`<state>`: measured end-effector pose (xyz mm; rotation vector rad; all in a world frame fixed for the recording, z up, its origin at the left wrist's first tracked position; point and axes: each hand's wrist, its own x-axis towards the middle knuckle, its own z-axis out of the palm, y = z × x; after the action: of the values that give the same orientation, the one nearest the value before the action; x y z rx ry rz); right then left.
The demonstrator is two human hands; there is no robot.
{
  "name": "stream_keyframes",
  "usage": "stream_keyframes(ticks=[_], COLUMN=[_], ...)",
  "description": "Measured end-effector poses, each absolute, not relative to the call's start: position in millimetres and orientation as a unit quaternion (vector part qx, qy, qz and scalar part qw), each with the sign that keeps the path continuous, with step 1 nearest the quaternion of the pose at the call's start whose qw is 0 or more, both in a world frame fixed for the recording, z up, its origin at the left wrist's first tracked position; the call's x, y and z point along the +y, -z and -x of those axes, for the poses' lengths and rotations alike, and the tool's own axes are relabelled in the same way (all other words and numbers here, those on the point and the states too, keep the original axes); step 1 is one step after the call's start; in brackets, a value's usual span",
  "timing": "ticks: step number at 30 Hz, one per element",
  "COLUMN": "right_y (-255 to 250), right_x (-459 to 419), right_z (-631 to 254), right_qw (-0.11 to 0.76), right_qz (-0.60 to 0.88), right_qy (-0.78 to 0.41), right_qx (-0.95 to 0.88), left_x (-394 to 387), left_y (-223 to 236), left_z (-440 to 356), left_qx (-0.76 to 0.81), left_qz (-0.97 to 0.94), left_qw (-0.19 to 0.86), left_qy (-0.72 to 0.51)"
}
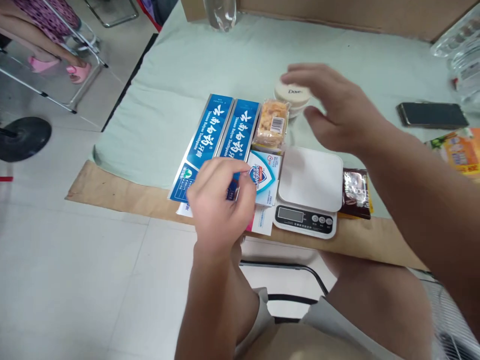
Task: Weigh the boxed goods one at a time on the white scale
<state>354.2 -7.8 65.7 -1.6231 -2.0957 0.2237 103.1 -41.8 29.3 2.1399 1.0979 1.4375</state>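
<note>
My left hand point(221, 202) is over the lower ends of two blue toothpaste boxes point(212, 127), its thumb and forefinger tips together at the left edge of a Safeguard soap box point(268, 177). Anything between those tips is too small or hidden to make out. My right hand point(332, 107) hangs in the air, thumb and fingers apart with nothing in them, just right of a white Dove jar point(287, 95). Below it lies a white kitchen scale point(311, 177) with a bare platform and a dark display. A clear-wrapped yellowish snack point(272, 122) lies between the toothpaste and the jar.
A dark snack packet point(356, 192) lies right of the scale. Farther right are a phone point(431, 115), an orange package point(459, 152) and clear plastic containers point(465, 65). A clear bottle point(221, 12) stands at the back. Another person's legs point(48, 40) show upper left.
</note>
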Motion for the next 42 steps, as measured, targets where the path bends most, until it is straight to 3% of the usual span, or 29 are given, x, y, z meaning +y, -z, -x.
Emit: stream_keyframes(ticks=[4, 5, 8, 12, 15, 19, 25, 31, 36, 42], right_y=[-34.7, -21.0, 17.2, 39.1, 42.7, 44.4, 36.3, 19.9, 16.3, 20.5], right_x=[-98.6, -120.8, -170.2, -192.0, -192.7, -194.7, -203.4, -194.2, -163.1, -151.2], right_z=[-372.2, -379.1, -397.7, -411.4, -416.6, -421.0, -425.1, -396.7, -344.0, -333.0], right_qw=[0.453, 0.473, 0.438, 0.318, 0.275, 0.299, 0.323, 0.387, 0.324, 0.256], right_qz=[0.661, 0.676, 0.702, 0.701, 0.697, 0.690, 0.709, 0.677, 0.705, 0.744], right_qy=[-0.007, 0.002, 0.011, -0.054, -0.058, -0.052, -0.024, 0.104, 0.125, 0.110], right_qx=[-0.598, -0.565, -0.562, -0.636, -0.660, -0.657, -0.626, -0.617, -0.618, -0.608], left_x=[-52.5, -57.2, -76.8, -109.4, -127.2, -135.7, -131.3, -128.7, -120.1, -111.0], left_y=[-35.9, -36.9, -37.7, -30.4, -18.0, -4.2, -3.3, -18.5, -22.4, -24.2], left_z=[-111.7, -117.4, -143.2, -188.1, -216.8, -237.7, -243.6, -230.2, -198.2, -169.2], left_qx=[0.311, 0.292, 0.233, 0.202, 0.240, 0.283, 0.240, 0.221, 0.333, 0.347], left_qz=[-0.677, -0.679, -0.713, -0.781, -0.832, -0.872, -0.861, -0.836, -0.824, -0.801], left_qw=[0.192, 0.199, 0.283, 0.448, 0.425, 0.356, 0.358, 0.332, 0.272, 0.263], left_qy=[-0.639, -0.643, -0.598, -0.386, -0.263, -0.181, -0.269, -0.378, -0.369, -0.411])
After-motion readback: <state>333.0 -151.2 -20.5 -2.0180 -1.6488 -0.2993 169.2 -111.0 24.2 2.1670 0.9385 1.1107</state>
